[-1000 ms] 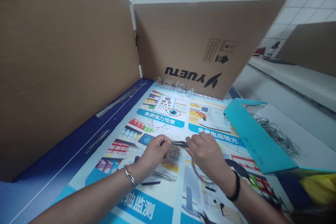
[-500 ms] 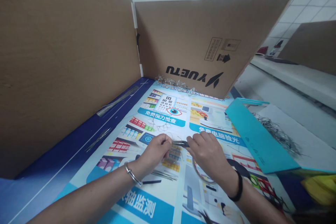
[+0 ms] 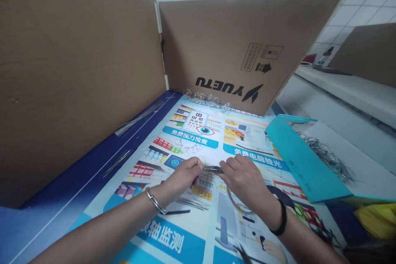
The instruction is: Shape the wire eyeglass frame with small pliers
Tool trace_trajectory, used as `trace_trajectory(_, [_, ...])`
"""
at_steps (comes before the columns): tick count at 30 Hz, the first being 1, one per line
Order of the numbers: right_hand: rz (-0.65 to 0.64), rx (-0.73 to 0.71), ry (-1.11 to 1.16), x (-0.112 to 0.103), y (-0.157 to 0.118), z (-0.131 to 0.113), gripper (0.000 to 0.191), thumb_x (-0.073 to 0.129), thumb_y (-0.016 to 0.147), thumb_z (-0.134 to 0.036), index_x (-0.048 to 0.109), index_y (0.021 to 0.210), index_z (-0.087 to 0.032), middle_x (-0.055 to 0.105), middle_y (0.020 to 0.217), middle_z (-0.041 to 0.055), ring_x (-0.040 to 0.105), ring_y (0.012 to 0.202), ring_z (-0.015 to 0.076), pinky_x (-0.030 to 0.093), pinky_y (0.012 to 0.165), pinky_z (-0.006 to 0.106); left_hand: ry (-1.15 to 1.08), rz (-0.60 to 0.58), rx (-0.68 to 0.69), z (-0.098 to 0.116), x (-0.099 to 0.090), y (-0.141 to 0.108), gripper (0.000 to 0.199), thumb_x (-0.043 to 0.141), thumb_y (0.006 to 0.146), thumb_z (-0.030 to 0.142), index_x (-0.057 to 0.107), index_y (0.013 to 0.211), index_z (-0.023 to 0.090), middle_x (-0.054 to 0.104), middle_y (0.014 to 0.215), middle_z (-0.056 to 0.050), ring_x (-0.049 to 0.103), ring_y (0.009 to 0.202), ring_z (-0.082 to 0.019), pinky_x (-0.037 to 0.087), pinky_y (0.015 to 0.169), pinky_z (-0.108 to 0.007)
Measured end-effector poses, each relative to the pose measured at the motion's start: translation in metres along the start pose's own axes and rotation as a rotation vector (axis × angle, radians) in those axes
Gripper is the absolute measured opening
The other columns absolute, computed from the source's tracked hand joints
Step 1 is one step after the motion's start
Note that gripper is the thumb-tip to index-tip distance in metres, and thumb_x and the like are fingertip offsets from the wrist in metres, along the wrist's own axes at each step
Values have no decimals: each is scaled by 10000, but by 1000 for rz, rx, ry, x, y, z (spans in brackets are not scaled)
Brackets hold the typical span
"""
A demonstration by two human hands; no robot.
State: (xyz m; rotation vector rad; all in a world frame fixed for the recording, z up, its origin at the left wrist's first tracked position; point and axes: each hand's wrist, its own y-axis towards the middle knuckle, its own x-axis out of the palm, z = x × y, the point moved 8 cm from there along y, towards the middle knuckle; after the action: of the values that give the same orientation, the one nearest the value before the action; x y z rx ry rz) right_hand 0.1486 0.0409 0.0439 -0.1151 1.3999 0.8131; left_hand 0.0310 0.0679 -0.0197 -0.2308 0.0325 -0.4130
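Upright cardboard backs your printed tabletop; your right hand clasps pliers, likely stiff, best held behind their tip, which reaches your left hand, pinching seemingly light, springy wire.

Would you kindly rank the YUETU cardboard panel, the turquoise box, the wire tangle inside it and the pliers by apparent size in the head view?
1. YUETU cardboard panel
2. Turquoise box
3. Wire tangle
4. Pliers, partly covered by the right hand
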Motion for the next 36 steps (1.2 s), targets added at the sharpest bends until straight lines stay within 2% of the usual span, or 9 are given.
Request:
trace_trajectory(8, [-113, 123, 137, 12, -2, 9, 273, 569, 821, -406, 576, 660, -186, 573, 630, 11, 499, 650, 148, 267, 599, 269, 27, 18, 66, 5, -1, 0, 121, 456, 762, 262, 461, 678, 175, 439, 527, 47, 402, 483, -83, 292, 483, -195])
trace_trajectory(15, [-215, 200, 207, 19, -3, 15, 302, 542, 834, -419, 576, 646, -185, 613, 647, 1, 551, 629, 129, 248, 528, 243, 68, 26, 92, 3, -1, 2, 110, 441, 764, 244, 447, 672, 183, 432, 505, 59, 389, 467, -78, 301, 490, -193])
trace_trajectory(21, [-206, 186, 223, 20, -3, 15, 300, 515, 848, -424, 597, 677, -192, 601, 657, 12, 548, 647, 133, 262, 529, 241, 27, 29, 67, 3, -1, 1, 112, 458, 747, 253, 451, 663, 178, 442, 521, 50, 405, 474, -81, 298, 480, -193])
trace_trajectory(30, [-143, 72, 218, 14, 1, 10, 289, 537, 839, -419, 601, 687, -181, 570, 653, 22, 500, 690, 156, 295, 644, 271, 23, -12, -8, 1, 0, 1, 202, 457, 780, 338, 449, 658, 177, 453, 481, 42, 381, 436, -77, 264, 449, -200])
trace_trajectory(36, [-91, 48, 156, 8, 1, 8, 242, 555, 835, -386, 592, 709, -183, 563, 669, 23, 478, 703, 166, 278, 666, 288, 4, -30, -40, 4, 2, -1, 165, 451, 760, 286, 430, 637, 177, 445, 471, 41, 370, 430, -74, 266, 446, -205])
